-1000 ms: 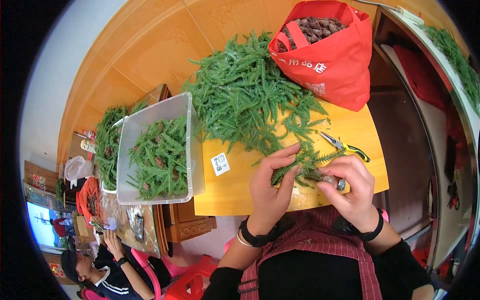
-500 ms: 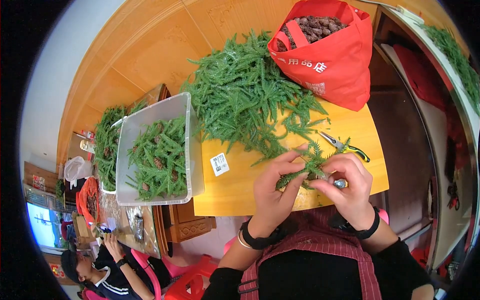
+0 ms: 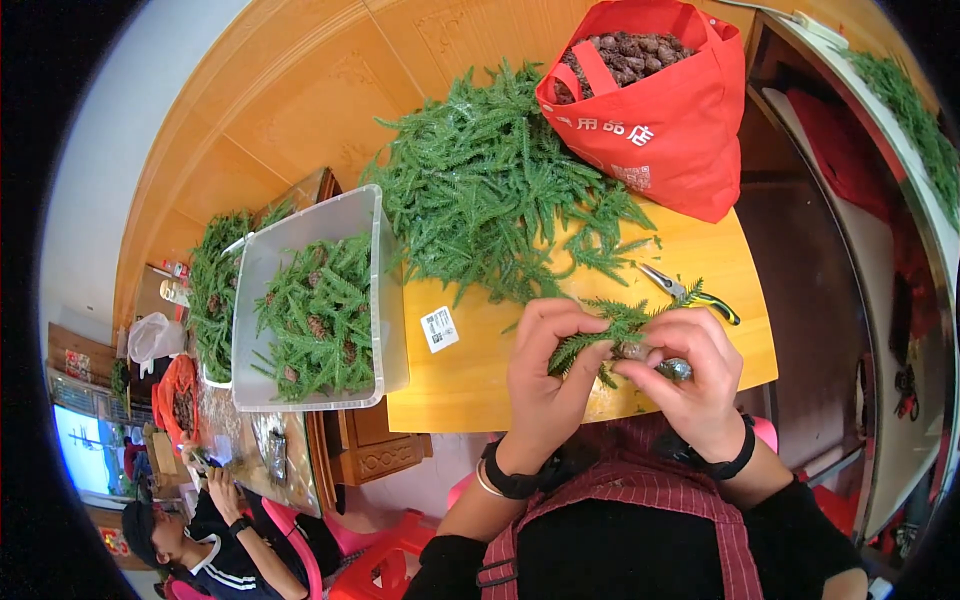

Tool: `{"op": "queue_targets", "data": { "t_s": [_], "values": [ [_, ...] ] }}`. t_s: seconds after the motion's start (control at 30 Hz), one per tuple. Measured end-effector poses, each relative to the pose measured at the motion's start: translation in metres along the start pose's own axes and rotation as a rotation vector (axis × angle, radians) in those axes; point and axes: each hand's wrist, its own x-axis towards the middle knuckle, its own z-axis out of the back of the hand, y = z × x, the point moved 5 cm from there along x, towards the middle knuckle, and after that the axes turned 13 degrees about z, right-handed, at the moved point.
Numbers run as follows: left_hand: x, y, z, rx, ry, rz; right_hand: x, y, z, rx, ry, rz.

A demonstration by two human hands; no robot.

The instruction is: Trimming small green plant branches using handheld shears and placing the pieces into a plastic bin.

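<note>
Over the front edge of the yellow table [image 3: 480,400], my left hand [image 3: 560,362] pinches a green evergreen sprig [image 3: 624,322] between thumb and fingers. My right hand [image 3: 692,368] closes at the sprig's stem end, where a small pale-brown bit [image 3: 632,350] shows between the fingertips. Tucked in that hand's curled fingers is a small shiny, silvery round object [image 3: 676,369]; its kind cannot be made out. Just beyond my right hand lie scissors [image 3: 716,307] with yellow-and-black handles. A large heap of loose evergreen sprigs [image 3: 480,190] spreads across the table beyond my left hand.
A red bag [image 3: 660,130] full of pine cones [image 3: 640,58] stands at the back right. On the left is a clear plastic bin [image 3: 392,330] of sprigs with cones, beside a white label card [image 3: 438,328]. Another person [image 3: 230,545] sits working at the lower left.
The sprig has turned and tilted between my hands, and my right fingers have shifted at its stem end. The silvery object shows slightly lower and more to the left.
</note>
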Motion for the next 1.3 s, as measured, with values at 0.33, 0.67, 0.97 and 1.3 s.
{"op": "queue_targets", "data": {
  "t_s": [0.33,0.67,0.97,1.3],
  "values": [
    [-0.002,0.0,-0.008,-0.301,0.101,0.017,-0.001,0.001,-0.002,0.066,-0.028,-0.016],
    [-0.002,0.004,-0.005,-0.128,0.092,-0.012,0.002,0.003,-0.001,0.064,-0.04,0.002],
    [-0.002,0.014,-0.005,-0.339,0.11,0.096,0.0,0.007,-0.007,0.062,-0.018,-0.016],
    [-0.004,0.011,-0.002,-0.24,0.182,0.177,-0.006,0.001,-0.007,0.146,-0.025,-0.072]
  ]
}}
